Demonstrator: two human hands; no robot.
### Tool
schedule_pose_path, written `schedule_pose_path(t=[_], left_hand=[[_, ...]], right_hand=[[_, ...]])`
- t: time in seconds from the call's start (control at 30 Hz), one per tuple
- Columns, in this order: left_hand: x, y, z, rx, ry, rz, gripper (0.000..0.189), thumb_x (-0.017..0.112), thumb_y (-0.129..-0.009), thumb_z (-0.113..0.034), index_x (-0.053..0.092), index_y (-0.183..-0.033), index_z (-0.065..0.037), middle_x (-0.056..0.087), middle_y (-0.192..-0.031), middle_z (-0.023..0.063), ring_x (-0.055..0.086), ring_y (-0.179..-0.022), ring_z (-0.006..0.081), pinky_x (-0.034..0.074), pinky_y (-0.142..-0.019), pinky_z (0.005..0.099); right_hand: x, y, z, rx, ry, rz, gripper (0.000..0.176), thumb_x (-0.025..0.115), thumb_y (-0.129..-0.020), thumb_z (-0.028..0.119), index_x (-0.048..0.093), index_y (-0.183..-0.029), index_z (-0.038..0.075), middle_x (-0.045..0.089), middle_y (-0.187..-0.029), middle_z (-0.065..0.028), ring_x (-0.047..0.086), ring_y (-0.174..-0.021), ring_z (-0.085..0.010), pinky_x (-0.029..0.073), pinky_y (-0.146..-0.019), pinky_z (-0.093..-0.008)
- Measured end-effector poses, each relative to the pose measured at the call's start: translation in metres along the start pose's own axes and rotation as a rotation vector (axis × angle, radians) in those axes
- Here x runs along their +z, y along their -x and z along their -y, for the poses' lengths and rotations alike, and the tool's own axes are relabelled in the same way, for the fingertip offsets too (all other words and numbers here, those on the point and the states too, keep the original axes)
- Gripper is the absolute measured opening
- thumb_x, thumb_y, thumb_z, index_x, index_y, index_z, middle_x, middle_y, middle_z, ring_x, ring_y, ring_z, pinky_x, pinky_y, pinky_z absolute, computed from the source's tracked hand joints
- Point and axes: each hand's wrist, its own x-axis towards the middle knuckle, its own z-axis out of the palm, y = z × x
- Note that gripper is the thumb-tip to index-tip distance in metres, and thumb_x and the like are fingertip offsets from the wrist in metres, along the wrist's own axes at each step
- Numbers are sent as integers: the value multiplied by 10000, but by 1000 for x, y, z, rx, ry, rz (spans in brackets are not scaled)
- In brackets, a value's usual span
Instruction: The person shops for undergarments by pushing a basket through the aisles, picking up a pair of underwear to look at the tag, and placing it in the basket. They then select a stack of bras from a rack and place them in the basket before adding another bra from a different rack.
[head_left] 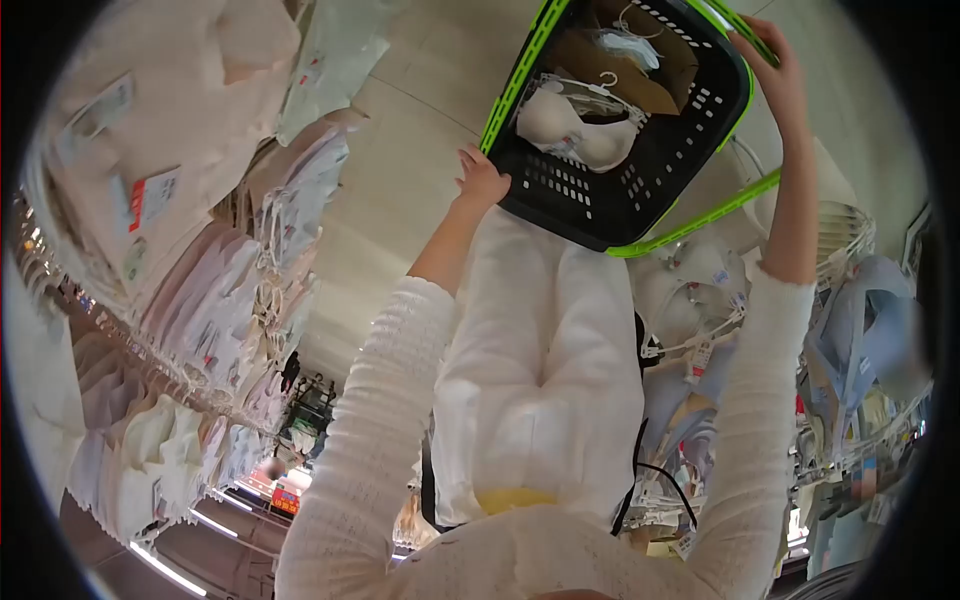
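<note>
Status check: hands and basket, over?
Right hand gripping basket by its handle. Left hand against basket rim, grip unclear. White bra inside. Garment racks either side.

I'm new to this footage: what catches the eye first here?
A black basket with a bright green rim, upper middle, carrying a white bra on a hanger. The right hand grips its top edge and the left hand touches its left corner. Racks of pale garments hang on both sides.
</note>
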Motion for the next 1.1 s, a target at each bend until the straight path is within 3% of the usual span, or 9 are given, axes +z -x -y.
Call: schedule_pose_path(t=[0.07,0.27,0.6,0.67,0.77,0.9,0.97,1.03,1.1], left_hand=[[-9,-6,5,62,-61,76,681,571,-729,-192,233,-1273,37,245,-1339,256,380,-1170,391,293,-963,544],[-69,73,-13,500,191,-158,494,533,-735,-107,387,-1189,20,530,-1058,251,485,-1076,344,386,-908,365],[-175,290,-99,1050,466,-586,584,509,-723,-1,322,-1276,-19,426,-1244,205,402,-1172,340,310,-988,386],[-194,337,-108,1222,99,-716,559,536,-746,-33,334,-1267,-26,420,-1263,189,394,-1189,303,276,-1008,398],[-207,376,-110,1288,15,-182,524,557,-783,-124,350,-1256,-32,447,-1239,167,425,-1161,290,305,-987,394],[-186,384,-89,1082,-82,-61,378,533,-825,-286,516,-1110,-39,548,-1084,173,510,-1038,308,379,-902,395],[-176,378,-72,829,-741,68,402,450,-855,-403,626,-908,-45,600,-893,175,555,-871,340,427,-764,409],[-171,385,-55,822,-627,108,423,426,-862,-413,640,-840,-50,597,-799,175,557,-782,344,427,-696,417],[-162,390,-34,798,-506,174,458,401,-869,-424,654,-773,-54,594,-706,174,559,-693,347,427,-628,424]], right_hand=[[-1,23,-2,-283,-35,-184,277,662,-754,174,584,-1001,74,606,-898,-60,539,-883,-123,401,-806,-242],[-41,152,86,-183,-105,-79,293,672,-728,132,573,-982,26,588,-897,-28,528,-819,-121,405,-758,-250],[-27,274,169,-326,22,266,405,651,-739,175,541,-1102,31,590,-955,-134,573,-826,-281,448,-743,-341],[-19,296,175,-339,130,396,425,614,-765,178,503,-1157,58,580,-939,-163,560,-830,-326,453,-731,-370],[20,323,154,-524,-44,347,474,596,-776,243,463,-1199,76,586,-881,-173,564,-807,-331,451,-709,-396],[44,358,161,-447,-44,570,486,580,-782,346,479,-1168,68,587,-801,-185,573,-739,-347,453,-667,-416],[70,377,144,-389,-14,649,491,575,-782,377,490,-1153,67,586,-771,-192,574,-713,-355,457,-656,-419],[81,378,136,-703,-153,540,482,568,-794,400,508,-1114,45,574,-663,-178,579,-605,-326,466,-584,-401],[60,381,153,-455,-165,756,500,570,-792,413,507,-1105,28,563,-619,-167,573,-562,-300,465,-555,-387]])
